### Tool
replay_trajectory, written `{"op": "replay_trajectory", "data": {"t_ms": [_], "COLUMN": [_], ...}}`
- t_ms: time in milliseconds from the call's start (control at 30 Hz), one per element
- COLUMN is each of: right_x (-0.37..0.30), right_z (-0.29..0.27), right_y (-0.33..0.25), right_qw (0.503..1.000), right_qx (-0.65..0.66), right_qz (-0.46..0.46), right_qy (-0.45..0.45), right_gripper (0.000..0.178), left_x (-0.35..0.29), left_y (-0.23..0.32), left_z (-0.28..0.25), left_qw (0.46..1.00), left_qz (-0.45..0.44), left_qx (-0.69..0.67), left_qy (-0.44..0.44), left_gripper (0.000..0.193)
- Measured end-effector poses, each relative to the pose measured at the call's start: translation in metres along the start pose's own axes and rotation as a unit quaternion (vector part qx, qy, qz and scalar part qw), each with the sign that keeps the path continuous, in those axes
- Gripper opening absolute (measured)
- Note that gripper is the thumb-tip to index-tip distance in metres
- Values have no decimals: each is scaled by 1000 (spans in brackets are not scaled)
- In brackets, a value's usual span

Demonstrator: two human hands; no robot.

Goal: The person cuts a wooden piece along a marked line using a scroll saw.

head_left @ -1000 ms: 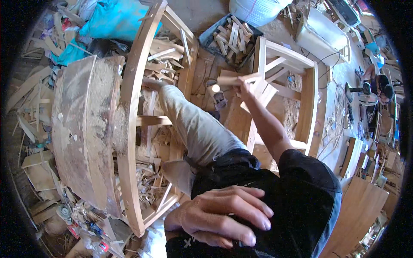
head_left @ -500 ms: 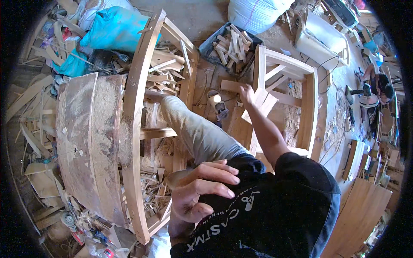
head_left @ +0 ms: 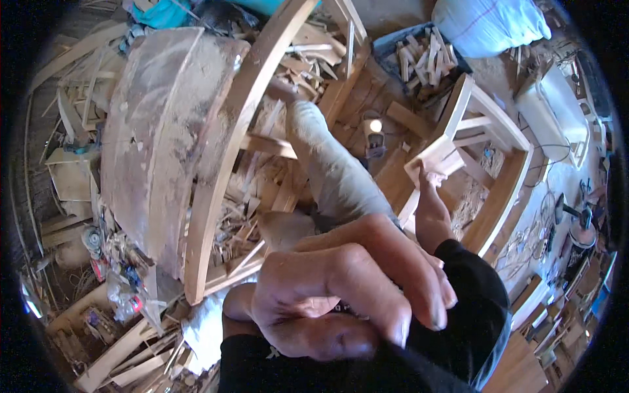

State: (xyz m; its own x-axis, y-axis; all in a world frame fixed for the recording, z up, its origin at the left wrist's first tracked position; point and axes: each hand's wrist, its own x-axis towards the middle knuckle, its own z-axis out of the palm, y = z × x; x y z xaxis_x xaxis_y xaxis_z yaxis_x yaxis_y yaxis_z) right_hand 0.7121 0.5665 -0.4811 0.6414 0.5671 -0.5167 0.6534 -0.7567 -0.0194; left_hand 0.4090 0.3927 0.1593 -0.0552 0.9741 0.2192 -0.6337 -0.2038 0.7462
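Observation:
My left hand (head_left: 334, 298) is raised close in front of the black shirt and fills the lower middle. Its fingers are curled toward the thumb, and whatever they may pinch is hidden. My right hand (head_left: 432, 175) reaches out to a small pale wooden board (head_left: 438, 158), with fingers closed at its near edge. That board lies across the near-left rail of a wooden frame (head_left: 508, 121). Beyond my left hand, a leg in dusty light trousers (head_left: 334, 164) stretches toward the floor between two frames.
A long wooden frame (head_left: 229, 137) stands left, beside a sawdust-covered panel (head_left: 151, 144). Offcuts fill a dark bin (head_left: 422, 56) near a white sack (head_left: 488, 26). A lit lamp (head_left: 375, 134) sits on the floor. A white plastic tub (head_left: 550, 111) stands right.
My left hand has risen nearer the camera and curled its fingers. My right hand has drawn back from beyond the small board to its near edge. The view has swung, shifting the scene.

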Motion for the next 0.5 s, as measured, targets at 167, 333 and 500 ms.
{"op": "replay_trajectory", "data": {"t_ms": [167, 333, 500], "right_x": [5, 10, 114], "right_z": [-17, -22, -71], "right_y": [-4, -10, 58], "right_qw": [994, 931, 984], "right_qx": [-70, -263, 41], "right_qz": [-80, -229, -171], "right_qy": [-10, -110, -39], "right_gripper": [157, 137, 75], "left_x": [-15, -56, -85], "left_y": [-42, -32, -14], "left_z": [-16, -5, -31], "left_qw": [981, 988, 986], "left_qz": [112, 28, 9], "left_qx": [-39, -43, -25], "left_qy": [-155, -142, -164], "left_gripper": [48, 21, 33]}}
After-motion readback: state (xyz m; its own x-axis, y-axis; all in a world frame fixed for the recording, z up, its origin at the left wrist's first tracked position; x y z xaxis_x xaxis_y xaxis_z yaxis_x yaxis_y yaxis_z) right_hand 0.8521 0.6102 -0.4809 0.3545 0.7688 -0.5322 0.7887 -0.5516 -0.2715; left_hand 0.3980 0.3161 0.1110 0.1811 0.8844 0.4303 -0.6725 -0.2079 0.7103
